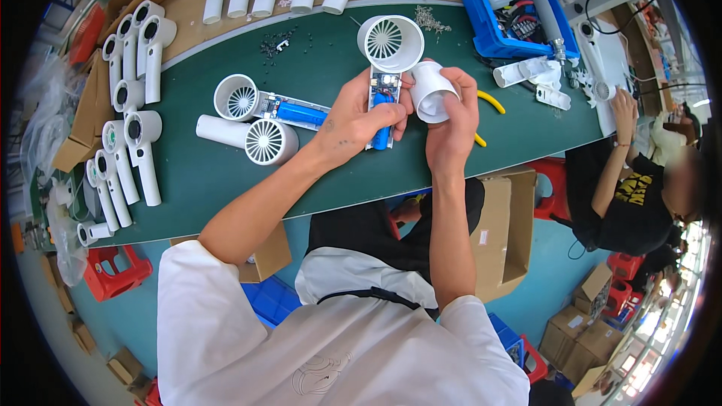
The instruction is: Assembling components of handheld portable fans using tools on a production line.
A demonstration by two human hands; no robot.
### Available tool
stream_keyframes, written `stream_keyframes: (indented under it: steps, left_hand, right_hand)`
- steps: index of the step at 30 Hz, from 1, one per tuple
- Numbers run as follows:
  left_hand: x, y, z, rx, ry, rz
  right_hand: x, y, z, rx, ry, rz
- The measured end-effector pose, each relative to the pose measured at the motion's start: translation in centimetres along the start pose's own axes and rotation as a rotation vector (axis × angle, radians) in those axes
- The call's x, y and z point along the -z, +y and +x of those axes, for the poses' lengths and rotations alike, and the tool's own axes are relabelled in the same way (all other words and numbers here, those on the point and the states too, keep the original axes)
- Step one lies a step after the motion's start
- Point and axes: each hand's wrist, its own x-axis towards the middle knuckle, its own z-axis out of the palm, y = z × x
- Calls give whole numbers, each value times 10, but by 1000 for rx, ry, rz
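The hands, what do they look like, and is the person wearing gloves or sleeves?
No gloves: the left hand and the right hand are both bare. The forearms are bare too, with no watch or bracelet showing. A small dark mark, perhaps a tattoo, sits on the back of the left hand. Short white sleeves of a white shirt end above the elbows.

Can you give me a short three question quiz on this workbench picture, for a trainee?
1. True or false: the left hand grips a fan unit whose handle shows a blue battery.
2. What does the right hand hold? A) yellow cutters B) white handle shell C) blue bin
3. Which colour is the table mat?

Key: 1 true. 2 B. 3 green.
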Motion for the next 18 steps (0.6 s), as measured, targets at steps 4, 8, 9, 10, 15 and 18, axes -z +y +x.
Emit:
stream_keyframes:
  steps: [4,8,9,10,15,18]
  left_hand:
    - [0,0,0,2,11,-14]
    - [0,3,-1,24,45,8]
    - [-1,5,-1,24,47,9]
    - [-2,7,-2,45,57,18]
    - [-7,10,-2,40,81,61]
    - [-15,14,-3,29,166,211]
  right_hand:
    - [-2,-5,-1,-44,-30,164]
    - [-4,-6,-1,-45,-39,104]
    - [-3,-3,-1,-24,-37,84]
    - [-2,-1,-1,-2,-35,64]
    - [0,2,-1,46,-36,19]
    - [0,1,-1,45,-36,20]
